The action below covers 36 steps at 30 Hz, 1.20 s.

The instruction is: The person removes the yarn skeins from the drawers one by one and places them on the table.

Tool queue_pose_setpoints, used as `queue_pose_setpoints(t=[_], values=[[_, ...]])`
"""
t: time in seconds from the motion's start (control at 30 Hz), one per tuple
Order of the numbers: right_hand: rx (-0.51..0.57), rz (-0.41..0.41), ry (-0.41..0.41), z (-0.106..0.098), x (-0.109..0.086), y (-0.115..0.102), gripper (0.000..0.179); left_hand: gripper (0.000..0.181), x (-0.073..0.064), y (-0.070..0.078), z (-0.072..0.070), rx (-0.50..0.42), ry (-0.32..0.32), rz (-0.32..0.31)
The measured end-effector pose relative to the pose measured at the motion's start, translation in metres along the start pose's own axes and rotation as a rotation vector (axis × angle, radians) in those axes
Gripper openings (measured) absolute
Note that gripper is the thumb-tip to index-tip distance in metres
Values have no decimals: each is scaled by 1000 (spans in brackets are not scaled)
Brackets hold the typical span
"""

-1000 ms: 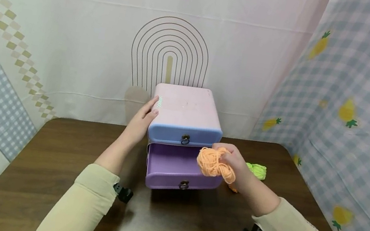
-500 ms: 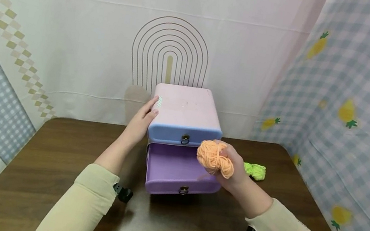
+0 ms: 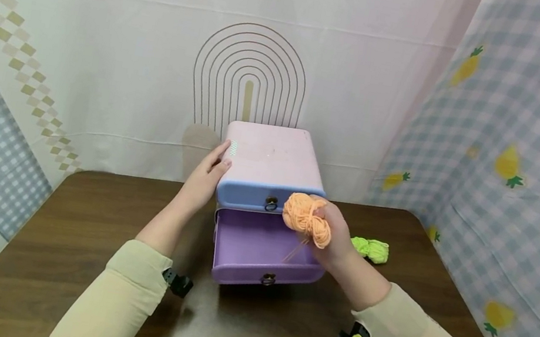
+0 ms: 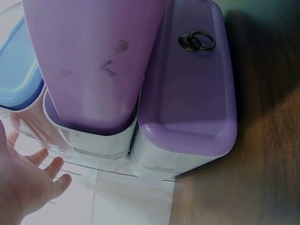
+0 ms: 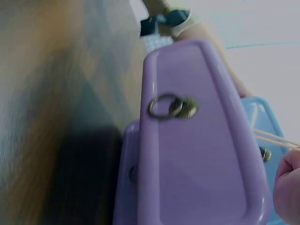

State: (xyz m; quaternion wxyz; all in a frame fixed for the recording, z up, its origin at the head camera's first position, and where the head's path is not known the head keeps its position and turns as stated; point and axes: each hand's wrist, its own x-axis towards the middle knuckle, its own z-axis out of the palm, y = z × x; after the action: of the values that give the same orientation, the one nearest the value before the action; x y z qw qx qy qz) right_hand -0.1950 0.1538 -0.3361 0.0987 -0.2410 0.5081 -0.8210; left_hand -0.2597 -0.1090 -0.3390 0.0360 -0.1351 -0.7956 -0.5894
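Observation:
My right hand (image 3: 336, 236) grips a skein of orange yarn (image 3: 304, 215) above the pulled-out purple drawer (image 3: 250, 237). Loose strands hang from the skein toward the drawer's front. In the right wrist view, part of that hand (image 5: 288, 187) shows at the right edge, beside thin strands. My left hand (image 3: 202, 181) rests with extended fingers along the left upper edge of a small drawer cabinet with a pale pink top (image 3: 272, 154). Its blue upper drawer (image 3: 246, 195) is closed. The left wrist view shows the left fingers spread beside the cabinet's side.
A skein of lime-green yarn (image 3: 373, 250) lies on the brown wooden table (image 3: 96, 247), right of the cabinet. Another purple drawer (image 4: 192, 93) sits closed beneath the pulled-out one. Patterned cloth (image 3: 108, 46) hangs behind the table and along its sides.
My right hand has moved the orange skein slightly left and upward, with strands now trailing below. The purple drawer stands a little farther out. My left hand has stayed on the cabinet.

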Motion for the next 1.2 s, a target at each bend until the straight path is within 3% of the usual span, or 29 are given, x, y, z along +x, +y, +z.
queue_pose_setpoints(t=[0.17, 0.33, 0.43, 0.57, 0.73, 0.83, 1.03, 1.2], values=[[-219, -40, -22, -8, 1, 4, 26, 55, -2, 2, 1, -4, 9, -12], [-345, -54, -51, -12, 2, 6, 18, 54, -1, 0, 1, -22, 10, 17], [-383, -59, -45, -12, 3, 6, 17, 56, 1, -10, 0, -31, 6, 34], [-398, -59, -51, -11, 4, 7, 16, 62, -3, -29, -2, 43, 38, 2], [-405, -41, -62, -11, 6, 8, 17, 69, -28, -39, -6, 166, 83, -82], [-423, -32, -51, -10, 8, 8, 17, 73, -48, -41, -7, 227, 68, -165], [-406, -14, 49, -5, 9, 10, 17, 78, -83, -42, 2, 290, -70, -315], [-256, 60, 135, 2, 9, 9, 18, 79, -103, -42, 13, 208, -179, -396]])
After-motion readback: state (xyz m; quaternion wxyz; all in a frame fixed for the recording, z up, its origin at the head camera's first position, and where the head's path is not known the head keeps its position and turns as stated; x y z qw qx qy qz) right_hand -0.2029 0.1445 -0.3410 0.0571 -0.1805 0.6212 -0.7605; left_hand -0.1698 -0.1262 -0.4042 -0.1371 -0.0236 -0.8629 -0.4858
